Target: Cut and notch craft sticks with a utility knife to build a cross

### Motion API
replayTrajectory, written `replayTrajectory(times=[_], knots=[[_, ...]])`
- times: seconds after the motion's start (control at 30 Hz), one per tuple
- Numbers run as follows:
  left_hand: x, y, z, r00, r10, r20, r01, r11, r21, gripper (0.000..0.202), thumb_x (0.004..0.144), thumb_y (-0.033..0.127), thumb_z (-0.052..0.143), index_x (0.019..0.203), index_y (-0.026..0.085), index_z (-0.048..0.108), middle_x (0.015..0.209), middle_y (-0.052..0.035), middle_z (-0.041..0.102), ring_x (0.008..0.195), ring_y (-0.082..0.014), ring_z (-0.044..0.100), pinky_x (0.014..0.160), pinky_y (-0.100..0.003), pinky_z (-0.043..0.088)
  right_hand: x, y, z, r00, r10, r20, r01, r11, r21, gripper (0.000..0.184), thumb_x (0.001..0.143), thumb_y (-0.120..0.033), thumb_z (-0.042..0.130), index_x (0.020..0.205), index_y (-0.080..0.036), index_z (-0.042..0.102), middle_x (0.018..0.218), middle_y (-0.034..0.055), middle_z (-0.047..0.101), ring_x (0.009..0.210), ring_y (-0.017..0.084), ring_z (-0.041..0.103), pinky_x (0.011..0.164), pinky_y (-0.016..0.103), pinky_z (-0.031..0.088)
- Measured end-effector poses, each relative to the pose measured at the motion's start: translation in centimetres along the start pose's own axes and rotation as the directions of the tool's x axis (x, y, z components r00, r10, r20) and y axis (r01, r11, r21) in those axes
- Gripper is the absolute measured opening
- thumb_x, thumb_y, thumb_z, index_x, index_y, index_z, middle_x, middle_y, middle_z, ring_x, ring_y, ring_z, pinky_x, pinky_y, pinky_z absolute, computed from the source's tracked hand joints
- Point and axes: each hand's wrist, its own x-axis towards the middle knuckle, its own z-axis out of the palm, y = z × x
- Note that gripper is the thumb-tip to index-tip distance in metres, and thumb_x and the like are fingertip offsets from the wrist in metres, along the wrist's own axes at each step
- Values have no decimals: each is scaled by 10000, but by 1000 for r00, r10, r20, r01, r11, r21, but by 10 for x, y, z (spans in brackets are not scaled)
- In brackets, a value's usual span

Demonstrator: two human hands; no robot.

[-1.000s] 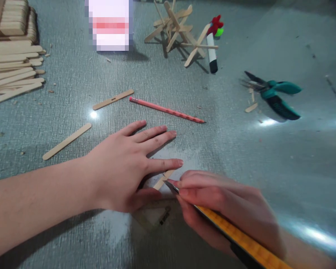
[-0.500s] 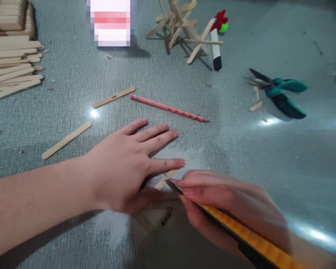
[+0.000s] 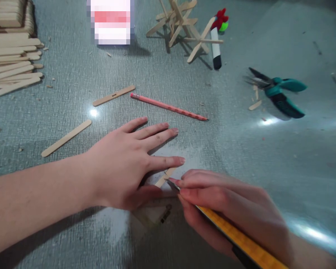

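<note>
My left hand (image 3: 126, 157) lies flat with its fingers spread, pressing down over a wooden craft stick (image 3: 162, 180) that shows between thumb and index finger. A clear plastic ruler or set square (image 3: 154, 216) lies partly under that hand; its exact shape is hidden. In my right hand (image 3: 218, 201) is a yellow and black utility knife (image 3: 238, 241), gripped like a pen. Its blade tip meets the craft stick near a dark mark. Beyond my left fingers lies a pink pencil (image 3: 169, 107).
A slotted craft stick (image 3: 114, 95) and a plain craft stick (image 3: 66, 138) lie at left, below a stick pile (image 3: 11, 67). Teal-handled cutters (image 3: 285, 93) rest open at right. Behind stand a crossed-stick structure (image 3: 182, 22), a white marker (image 3: 216, 48) and a blurred white object (image 3: 112, 33).
My right hand and the knife have shifted slightly left, the blade tip staying at the stick. My left hand keeps its place on the stick.
</note>
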Motion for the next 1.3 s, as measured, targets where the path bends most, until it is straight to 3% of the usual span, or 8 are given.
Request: replayTrajectory(times=[0.1,0.2,0.37,0.7,0.83,0.97,1.13,1.3], knots=[[0,1,0,1000,-6,-5,6,1000,4,587,927,493,606,1488,344,514,1675,-104,302,1550,-336,309,1254,-616,199,1,1,-1,998,-43,45,46,998,-53,279,860,-4,601,910,-277,577,604,-59,645,573,140,673,590,280,600],[1,1,0,1000,-14,-2,14,1000,14,603,918,481,615,1496,345,507,1676,-113,299,1557,-327,294,1256,-611,192,-1,5,-2,999,-51,12,52,995,-79,306,831,1,611,977,-267,586,710,-24,702,608,139,693,603,272,615],[1,-1,1,1000,6,6,-6,1000,19,629,922,519,610,1513,342,485,1675,-129,295,1557,-346,286,1246,-632,196,-4,12,-4,997,-10,-70,13,999,41,320,824,10,588,988,-264,560,721,-45,674,584,102,665,566,225,579],[0,-3,2,999,49,-18,-48,997,59,633,924,512,616,1511,312,487,1666,-158,311,1548,-373,298,1230,-655,222,-7,11,-2,995,9,-98,-3,998,64,341,803,14,621,1016,-250,590,714,-39,666,576,109,657,544,241,566],[0,1,7,987,93,-131,-82,993,88,622,919,584,613,1402,192,584,1549,-179,498,1450,-375,464,1203,-610,324,-10,14,-2,986,4,-165,-2,1000,10,303,795,-9,648,992,-238,626,792,-12,740,652,119,722,610,224,603],[-1,4,8,962,58,-268,-42,997,65,602,904,633,620,1187,104,667,1330,-159,673,1295,-342,600,1168,-535,393,-16,16,-1,978,29,-206,-35,999,-26,274,811,-23,656,977,-241,654,823,-5,770,673,126,737,635,232,616],[0,-2,3,977,104,-188,-140,972,-187,265,914,195,549,1133,158,695,1345,-92,652,1232,-245,621,1104,-424,450,-21,18,-1,964,86,-250,-109,991,-80,237,826,-76,691,978,-258,682,864,4,783,737,164,755,677,287,634],[2,-5,4,966,102,-236,-144,975,-168,230,982,151,547,929,157,771,1060,-73,705,995,-206,648,911,-357,515,-22,19,-1,967,87,-240,-104,993,-56,274,811,-59,698,1007,-249,686,891,6,792,751,163,760,685,287,636]])
